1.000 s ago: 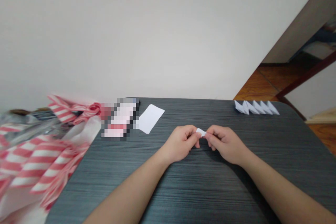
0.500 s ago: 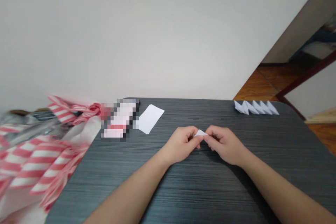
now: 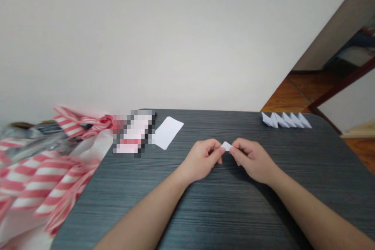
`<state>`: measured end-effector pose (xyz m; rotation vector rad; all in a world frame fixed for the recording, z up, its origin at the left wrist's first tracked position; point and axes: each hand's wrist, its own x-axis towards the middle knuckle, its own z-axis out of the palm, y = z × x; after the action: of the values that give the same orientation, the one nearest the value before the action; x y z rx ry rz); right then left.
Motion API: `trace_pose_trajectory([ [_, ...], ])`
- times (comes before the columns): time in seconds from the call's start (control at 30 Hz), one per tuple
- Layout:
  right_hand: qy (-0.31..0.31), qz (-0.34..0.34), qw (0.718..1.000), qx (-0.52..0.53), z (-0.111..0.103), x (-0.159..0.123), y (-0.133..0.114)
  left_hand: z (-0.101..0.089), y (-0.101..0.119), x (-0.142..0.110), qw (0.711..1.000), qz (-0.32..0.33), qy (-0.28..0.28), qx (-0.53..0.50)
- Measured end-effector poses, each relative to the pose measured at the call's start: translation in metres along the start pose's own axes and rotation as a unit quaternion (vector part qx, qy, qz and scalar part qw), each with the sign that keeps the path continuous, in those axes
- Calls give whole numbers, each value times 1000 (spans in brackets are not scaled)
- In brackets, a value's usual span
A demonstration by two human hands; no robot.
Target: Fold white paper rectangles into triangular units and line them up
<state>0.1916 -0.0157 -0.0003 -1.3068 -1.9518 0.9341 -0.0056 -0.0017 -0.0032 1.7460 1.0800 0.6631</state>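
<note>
A small piece of folded white paper (image 3: 226, 146) is pinched between my two hands over the dark table. My left hand (image 3: 205, 159) grips its left side between thumb and fingers. On the other side, my right hand (image 3: 249, 160) holds the right edge in the same kind of pinch. The lower part of the paper is hidden behind my thumbs. To the left of my hands lies flat white paper (image 3: 169, 133), perhaps a stack. Several folded white paper pieces (image 3: 287, 120) stand in an overlapping row at the far right.
The dark wood-grain table (image 3: 193, 211) meets a pale wall (image 3: 181, 47) at the back. A blurred-out phone-like object (image 3: 133, 131) lies at the table's left edge. Red-and-white striped cloth (image 3: 43, 179) is heaped beside the table. Wooden floor (image 3: 284, 93) shows on the right.
My thumbs have drawn slightly apart, and the paper between them looks shifted a little up and to the right. Everything else on the table stays in place.
</note>
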Motion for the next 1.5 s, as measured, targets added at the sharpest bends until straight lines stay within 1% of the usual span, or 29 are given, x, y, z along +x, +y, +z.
trace_pose_trajectory([
  [0.07, -1, 3, 1000, 1, 1, 0, 2, -1, 1, -1, 1000, -2, -3, 5],
  [0.23, -26, -1, 1000, 2, 2, 0, 3, -1, 1, -1, 1000, 0, -10, 12],
  [0.4, -4, 4, 1000, 7, 0, 0, 1, 0, -1, 0, 1000, -2, -4, 2],
  [0.5, -2, 11, 1000, 16, 1, 0, 2, -1, -1, -1, 1000, -3, -6, -3],
  [0.67, -27, 39, 997, 55, 1, -1, 3, -1, -3, -1, 1000, -6, -8, -4],
  [0.87, -10, 30, 999, 33, -1, 0, 1, 1, -6, 0, 1000, -12, -9, -28],
  [1.0, -14, 41, 998, 36, 0, 1, 3, 1, -6, -1, 999, -13, -12, -31],
  [1.13, -8, 63, 997, 44, 0, 0, 7, 2, -7, -1, 998, -23, 3, -54],
  [1.3, -6, 58, 996, 70, -3, -1, 7, 4, -8, 0, 997, -31, 12, -76],
  [1.5, 4, 57, 996, 62, -4, -2, 6, 2, -8, 0, 996, -31, 1, -86],
])
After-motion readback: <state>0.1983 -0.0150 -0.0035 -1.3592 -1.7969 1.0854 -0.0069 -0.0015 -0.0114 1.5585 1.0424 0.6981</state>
